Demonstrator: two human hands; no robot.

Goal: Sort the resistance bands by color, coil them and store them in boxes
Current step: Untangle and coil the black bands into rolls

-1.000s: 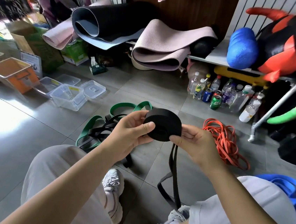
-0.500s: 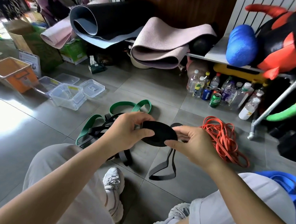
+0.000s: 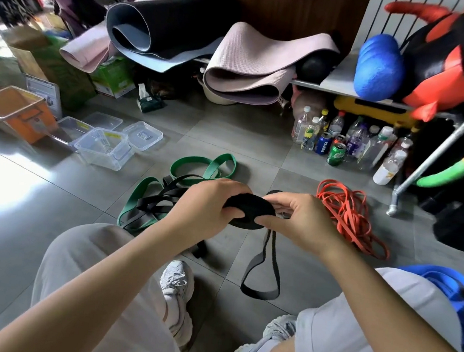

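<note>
Black coil [image 3: 245, 211] tipped flat, tail [image 3: 262, 268] shorter than before; left hand [image 3: 207, 205], right hand [image 3: 303, 220] both pinch it. Winding nearly done.

Daylight enters from the left and makes a strong white glare on the grey floor [image 3: 9, 181], where the tiles lose all detail. The middle of the view is evenly bright, with soft, weak shadows. Under the shelf [image 3: 306, 84] and at the far right it is dark and hard to read. The clear boxes [image 3: 105, 148] carry small reflections. The wide lens bends the edges: the metal pole [image 3: 446, 144] leans, and the forearms look stretched. The upper left corner is smeared. The left hand [image 3: 207, 205] and right hand [image 3: 303, 220] are slightly soft, and the black coil [image 3: 245, 211] they grip shows almost no texture.
</note>
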